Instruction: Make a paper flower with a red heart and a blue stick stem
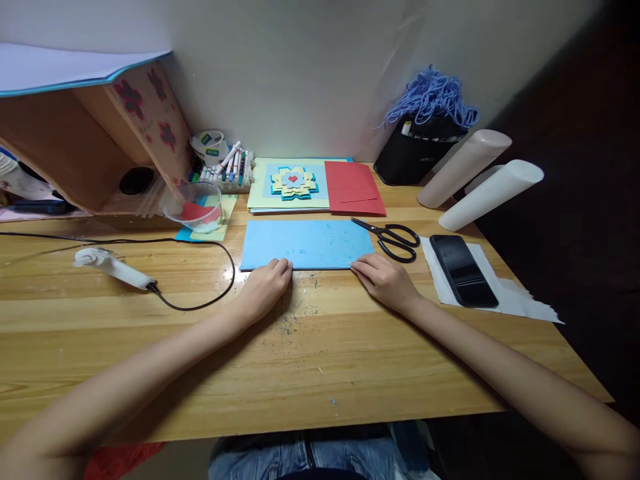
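Note:
A light blue sheet [307, 243] lies flat on the wooden table in front of me, with darker blue specks on its surface. Along its near edge runs a narrow, raised band that looks folded or rolled. My left hand [267, 283] is closed on that edge left of its middle, with curled fingers. At the near right corner, my right hand [385, 279] has its fingers pressed together on the same edge. Black-handled scissors [393, 239] lie just beyond my right hand, their tips close to the sheet.
Behind the sheet are a layered paper flower [295, 182] and red paper [354, 187]. A glue gun [115, 268] with a looping cord lies left. A phone [465, 270], paper tubes [493, 193] and a black holder [415, 157] stand or lie right. Blue crumbs dot the table [320, 373].

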`<state>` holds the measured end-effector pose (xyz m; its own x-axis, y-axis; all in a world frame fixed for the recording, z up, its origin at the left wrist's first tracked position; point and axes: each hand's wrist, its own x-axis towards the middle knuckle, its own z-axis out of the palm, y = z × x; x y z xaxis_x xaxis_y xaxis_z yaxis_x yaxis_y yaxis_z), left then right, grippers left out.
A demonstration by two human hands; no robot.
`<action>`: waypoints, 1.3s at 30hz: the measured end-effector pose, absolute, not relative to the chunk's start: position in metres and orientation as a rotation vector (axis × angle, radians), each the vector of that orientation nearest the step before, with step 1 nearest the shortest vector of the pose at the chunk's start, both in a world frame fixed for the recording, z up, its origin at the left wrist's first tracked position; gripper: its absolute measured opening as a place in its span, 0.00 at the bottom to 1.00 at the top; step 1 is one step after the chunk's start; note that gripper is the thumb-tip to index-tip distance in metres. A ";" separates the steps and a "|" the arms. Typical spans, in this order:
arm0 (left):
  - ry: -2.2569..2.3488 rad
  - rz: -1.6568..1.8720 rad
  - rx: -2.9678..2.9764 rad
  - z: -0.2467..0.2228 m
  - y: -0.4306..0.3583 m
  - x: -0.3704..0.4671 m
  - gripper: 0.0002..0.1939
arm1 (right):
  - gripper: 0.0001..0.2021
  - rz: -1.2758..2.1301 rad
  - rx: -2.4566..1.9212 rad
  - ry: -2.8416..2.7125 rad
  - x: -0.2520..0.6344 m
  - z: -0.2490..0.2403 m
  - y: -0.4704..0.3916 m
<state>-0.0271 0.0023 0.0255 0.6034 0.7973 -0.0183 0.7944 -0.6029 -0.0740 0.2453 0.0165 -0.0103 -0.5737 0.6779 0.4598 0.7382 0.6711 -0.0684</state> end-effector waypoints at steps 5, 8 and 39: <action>-1.383 0.027 -2.760 0.023 0.009 -0.031 0.16 | 0.10 -0.261 -1.136 -2.431 0.242 -0.010 0.013; -1.392 -0.014 -2.763 0.022 0.009 -0.031 0.16 | 0.10 -0.280 -1.143 -2.431 0.239 -0.011 0.015; -3.375 -2.612 -1.436 0.013 -0.039 0.035 0.18 | 0.08 0.167 -0.888 -2.424 0.212 -0.007 0.003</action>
